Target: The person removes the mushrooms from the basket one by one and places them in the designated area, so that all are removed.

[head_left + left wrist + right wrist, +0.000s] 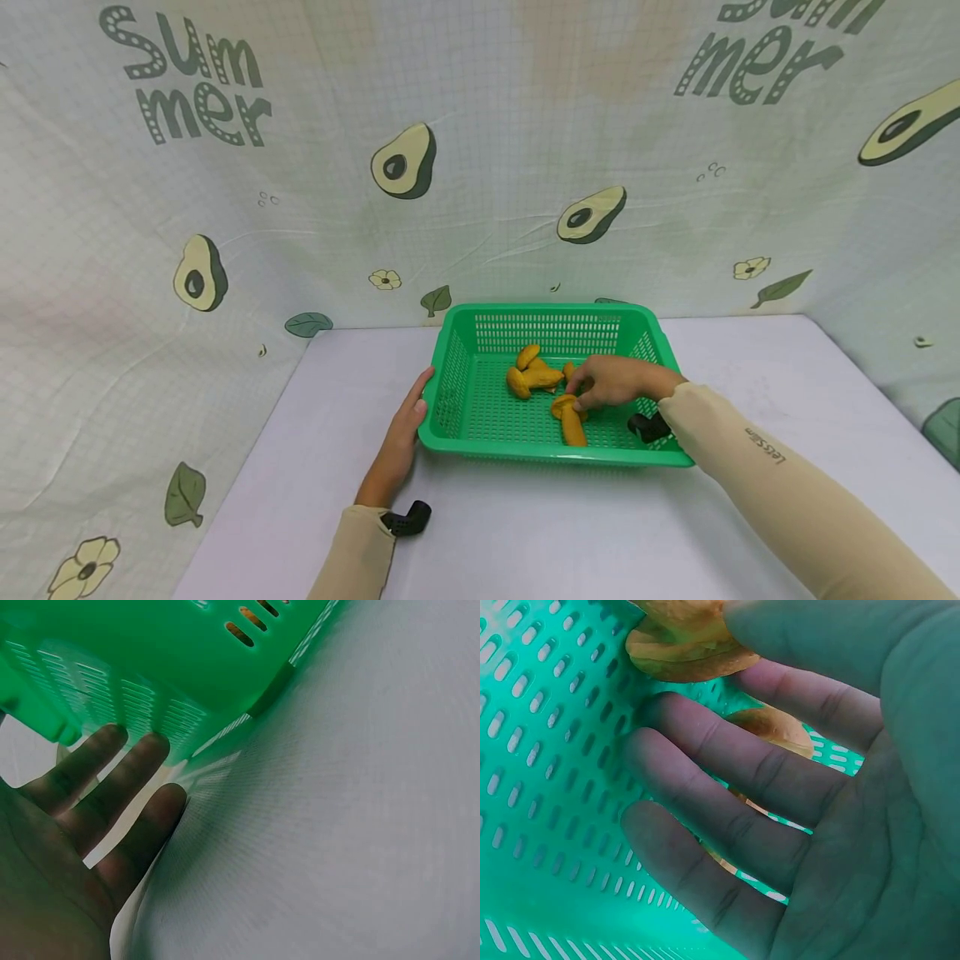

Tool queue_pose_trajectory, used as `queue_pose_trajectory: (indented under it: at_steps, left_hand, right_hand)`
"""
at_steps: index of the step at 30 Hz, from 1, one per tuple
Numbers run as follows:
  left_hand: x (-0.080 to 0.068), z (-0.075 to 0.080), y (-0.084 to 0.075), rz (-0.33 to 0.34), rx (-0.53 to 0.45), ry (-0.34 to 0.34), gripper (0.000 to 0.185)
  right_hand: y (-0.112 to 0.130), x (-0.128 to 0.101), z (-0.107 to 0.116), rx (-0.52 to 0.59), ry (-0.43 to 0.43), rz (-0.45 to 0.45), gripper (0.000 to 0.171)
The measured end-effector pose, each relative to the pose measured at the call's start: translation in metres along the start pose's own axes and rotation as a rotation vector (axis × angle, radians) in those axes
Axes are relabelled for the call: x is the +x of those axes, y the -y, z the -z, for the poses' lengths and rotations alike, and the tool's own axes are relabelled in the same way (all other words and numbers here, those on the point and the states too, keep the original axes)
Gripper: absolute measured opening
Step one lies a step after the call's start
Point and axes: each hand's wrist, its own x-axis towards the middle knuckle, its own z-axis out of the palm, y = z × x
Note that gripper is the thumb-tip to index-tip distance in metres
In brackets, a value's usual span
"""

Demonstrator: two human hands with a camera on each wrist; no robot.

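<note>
Basket (457, 379) edge against flat left hand (401, 433); right hand (615, 382) loose-fingered over orange pieces (536, 377)

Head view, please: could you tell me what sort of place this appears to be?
Probably a staged recording booth, not a kitchen. An avocado-print cloth backdrop reading "Summer" walls in a plain white table, which bears only a green plastic basket of orange-brown food pieces.

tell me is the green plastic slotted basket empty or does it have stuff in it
Not empty. The green plastic slotted basket holds several orange-brown curved pieces on its floor, and the right hand reaches in among them.
</note>
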Motion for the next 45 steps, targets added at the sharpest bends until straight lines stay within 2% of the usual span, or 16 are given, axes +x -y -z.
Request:
queue_pose_trajectory:
  at_steps: [12,19,34,45]
  left_hand:
    - [0.0007,-0.0008,-0.0001,-0.011,0.023,-0.004,0.05]
    - [0.0005,-0.0008,-0.0008,-0.007,0.014,-0.004,0.05]
    - [0.0004,-0.0014,-0.0032,0.012,0.013,-0.006,0.051]
    - [0.0015,-0.0008,-0.0022,0.01,0.021,-0.004,0.051]
  right_hand:
    - [-0.0006,0.0008,0.0019,0.009,-0.035,0.011,0.023]
    - [0.0,0.0005,0.0035,0.038,-0.091,0.006,0.023]
    - [0.0043,0.0001,0.0055,0.211,-0.16,-0.02,0.03]
    - [0.0057,-0.0004,0.0075,0.432,-0.204,-0.046,0.036]
